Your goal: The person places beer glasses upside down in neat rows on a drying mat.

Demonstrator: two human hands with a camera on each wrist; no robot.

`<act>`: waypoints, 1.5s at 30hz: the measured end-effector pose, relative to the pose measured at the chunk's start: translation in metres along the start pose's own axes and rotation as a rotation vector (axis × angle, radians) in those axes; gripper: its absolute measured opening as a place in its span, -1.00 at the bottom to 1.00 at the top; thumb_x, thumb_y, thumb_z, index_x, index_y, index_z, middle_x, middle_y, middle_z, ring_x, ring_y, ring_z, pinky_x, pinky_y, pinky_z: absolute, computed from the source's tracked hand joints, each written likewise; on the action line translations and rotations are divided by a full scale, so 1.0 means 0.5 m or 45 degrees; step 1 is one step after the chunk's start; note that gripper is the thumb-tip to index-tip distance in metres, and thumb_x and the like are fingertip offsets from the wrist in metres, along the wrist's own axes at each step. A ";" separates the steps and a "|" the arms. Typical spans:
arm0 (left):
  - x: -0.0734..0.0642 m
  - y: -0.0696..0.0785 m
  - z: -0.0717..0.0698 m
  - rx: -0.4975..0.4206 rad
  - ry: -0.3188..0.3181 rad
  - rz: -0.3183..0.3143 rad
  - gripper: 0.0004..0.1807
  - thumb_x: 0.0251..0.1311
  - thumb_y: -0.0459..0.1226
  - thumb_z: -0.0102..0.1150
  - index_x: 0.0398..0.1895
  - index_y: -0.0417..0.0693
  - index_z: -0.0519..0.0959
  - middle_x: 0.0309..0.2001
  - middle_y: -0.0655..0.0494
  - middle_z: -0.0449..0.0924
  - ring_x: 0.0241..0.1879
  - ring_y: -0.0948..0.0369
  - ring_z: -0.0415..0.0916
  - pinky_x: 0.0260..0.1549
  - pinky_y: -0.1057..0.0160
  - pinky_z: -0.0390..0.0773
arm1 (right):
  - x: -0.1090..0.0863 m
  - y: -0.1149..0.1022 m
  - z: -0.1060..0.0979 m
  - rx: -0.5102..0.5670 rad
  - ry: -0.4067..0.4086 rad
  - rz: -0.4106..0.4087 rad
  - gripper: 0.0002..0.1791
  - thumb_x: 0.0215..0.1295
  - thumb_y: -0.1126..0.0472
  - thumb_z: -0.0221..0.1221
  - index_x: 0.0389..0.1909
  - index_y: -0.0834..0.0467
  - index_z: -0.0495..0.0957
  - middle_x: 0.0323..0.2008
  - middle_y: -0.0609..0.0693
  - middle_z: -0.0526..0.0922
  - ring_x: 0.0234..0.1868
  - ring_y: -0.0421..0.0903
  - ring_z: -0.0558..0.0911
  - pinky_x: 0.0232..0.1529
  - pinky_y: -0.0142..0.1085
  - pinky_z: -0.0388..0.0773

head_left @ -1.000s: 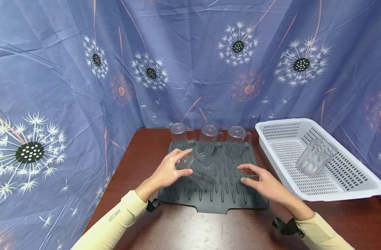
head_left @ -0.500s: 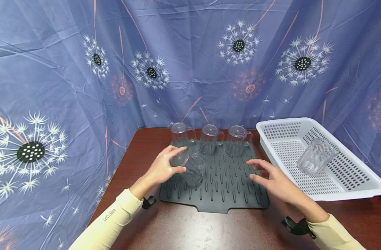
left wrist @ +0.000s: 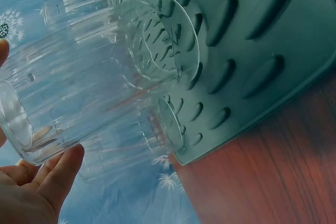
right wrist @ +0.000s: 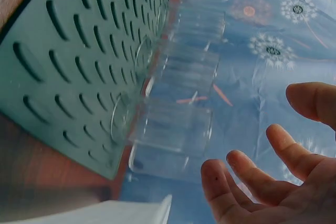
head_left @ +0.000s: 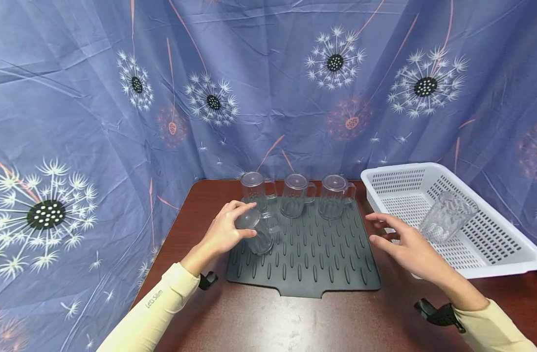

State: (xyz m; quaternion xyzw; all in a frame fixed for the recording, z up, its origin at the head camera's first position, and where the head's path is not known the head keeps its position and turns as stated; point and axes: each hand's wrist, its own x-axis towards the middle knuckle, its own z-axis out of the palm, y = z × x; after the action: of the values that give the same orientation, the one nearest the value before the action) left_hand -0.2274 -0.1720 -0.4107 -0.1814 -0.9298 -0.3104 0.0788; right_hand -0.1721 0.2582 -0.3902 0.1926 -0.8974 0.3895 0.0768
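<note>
My left hand (head_left: 224,227) grips a clear ribbed mug (head_left: 261,237) by its base end, thumb and fingers on either side. The mug is upside down over the left part of a dark drying mat (head_left: 312,261), its handle toward the right. Its rim is at or just above the mat; I cannot tell whether they touch. Behind it, upside-down mugs stand in a row: a left mug (head_left: 252,186), a middle mug (head_left: 295,195) and a right mug (head_left: 332,198). My right hand (head_left: 411,249), fingers relaxed and apart, hovers by the basket's left side, holding nothing.
A white perforated basket (head_left: 493,272) sits at the right of the brown table (head_left: 295,325). One clear mug (head_left: 449,215) leans inside it. A blue dandelion-print curtain (head_left: 268,98) hangs behind and at the left of the table.
The left hand has moved left with its mug, which has turned from steeply tilted to nearly upright. The right hand has moved right, toward the basket.
</note>
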 end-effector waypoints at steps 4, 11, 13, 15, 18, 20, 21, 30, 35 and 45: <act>0.006 -0.008 -0.001 0.011 0.008 0.005 -0.21 -0.03 -0.12 0.50 0.38 0.22 0.50 0.11 0.16 0.49 0.16 0.12 0.40 0.10 -0.04 0.45 | 0.002 0.011 -0.024 -0.033 0.015 0.029 -0.51 0.39 0.20 0.26 0.32 0.03 0.47 0.17 -0.02 0.53 -0.03 -0.56 0.44 -0.15 -0.48 0.53; 0.012 -0.013 -0.002 0.002 -0.045 -0.040 -0.22 0.00 -0.13 0.47 0.40 0.24 0.47 0.13 0.13 0.47 0.22 0.09 0.36 0.14 -0.07 0.43 | -0.001 0.033 -0.055 -0.081 0.080 0.033 -0.48 0.37 0.22 0.28 0.33 0.07 0.47 0.16 -0.17 0.53 -0.09 -0.61 0.47 -0.24 -0.49 0.55; 0.015 -0.013 -0.003 -0.008 -0.065 -0.050 -0.22 0.03 -0.13 0.46 0.41 0.23 0.46 0.14 0.11 0.45 0.23 0.08 0.35 0.16 -0.07 0.42 | -0.001 0.039 -0.061 -0.083 0.099 0.025 -0.48 0.36 0.23 0.29 0.33 0.07 0.48 0.12 -0.40 0.49 -0.10 -0.63 0.47 -0.24 -0.52 0.53; 0.018 -0.012 -0.003 -0.018 -0.086 -0.048 -0.22 0.05 -0.13 0.45 0.42 0.22 0.45 0.15 0.09 0.44 0.25 0.06 0.33 0.19 -0.07 0.40 | 0.000 0.045 -0.066 -0.078 0.109 0.017 -0.48 0.35 0.24 0.29 0.32 0.08 0.48 0.07 -0.58 0.42 -0.08 -0.64 0.46 -0.23 -0.55 0.51; 0.019 -0.012 -0.002 -0.021 -0.115 -0.029 -0.22 0.07 -0.13 0.43 0.44 0.19 0.43 0.17 0.06 0.43 0.26 0.04 0.31 0.21 -0.07 0.38 | 0.002 0.050 -0.075 -0.075 0.112 0.011 -0.49 0.36 0.25 0.28 0.32 0.10 0.48 0.04 -0.63 0.41 -0.08 -0.65 0.45 -0.22 -0.57 0.49; 0.020 -0.014 -0.001 -0.022 -0.126 -0.017 -0.22 0.08 -0.13 0.41 0.45 0.18 0.42 0.18 0.05 0.42 0.27 0.03 0.30 0.22 -0.08 0.38 | 0.004 0.052 -0.082 -0.078 0.109 0.022 -0.50 0.36 0.24 0.28 0.31 0.10 0.48 0.04 -0.60 0.41 -0.09 -0.65 0.45 -0.22 -0.60 0.48; 0.021 -0.014 0.000 -0.023 -0.129 -0.011 -0.22 0.09 -0.13 0.41 0.45 0.17 0.41 0.19 0.05 0.41 0.27 0.03 0.29 0.21 -0.08 0.38 | 0.004 0.052 -0.086 -0.076 0.106 0.028 -0.50 0.37 0.23 0.27 0.31 0.10 0.48 0.04 -0.58 0.42 -0.10 -0.65 0.46 -0.22 -0.60 0.48; 0.025 -0.013 0.005 -0.047 -0.187 0.015 -0.23 0.20 -0.14 0.35 0.50 0.17 0.33 0.30 0.01 0.31 0.34 0.01 0.24 0.26 -0.13 0.35 | 0.010 0.059 -0.120 -0.074 0.083 0.088 -0.51 0.40 0.19 0.26 0.32 0.10 0.46 0.01 -0.47 0.45 -0.17 -0.56 0.55 -0.28 -0.55 0.53; 0.026 -0.012 0.004 -0.053 -0.194 0.021 -0.22 0.22 -0.14 0.35 0.52 0.17 0.31 0.35 0.01 0.27 0.38 0.00 0.20 0.28 -0.15 0.33 | 0.019 0.071 -0.136 -0.061 0.100 0.100 -0.50 0.41 0.19 0.24 0.33 0.13 0.44 -0.01 -0.53 0.42 -0.19 -0.57 0.55 -0.32 -0.54 0.53; 0.025 -0.009 0.005 -0.069 -0.217 0.035 -0.24 0.24 -0.16 0.33 0.51 0.16 0.31 0.40 0.03 0.24 0.41 0.00 0.16 0.31 -0.15 0.31 | 0.035 0.101 -0.172 -0.104 0.147 0.126 -0.49 0.41 0.17 0.24 0.32 0.18 0.44 -0.05 -0.60 0.41 -0.21 -0.65 0.49 -0.30 -0.62 0.44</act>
State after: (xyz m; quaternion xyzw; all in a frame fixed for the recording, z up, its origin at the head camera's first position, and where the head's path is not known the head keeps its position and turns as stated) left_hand -0.2406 -0.1703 -0.4117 -0.2221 -0.9217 -0.3179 -0.0014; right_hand -0.2095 0.3471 -0.3602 0.1221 -0.9151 0.3662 0.1169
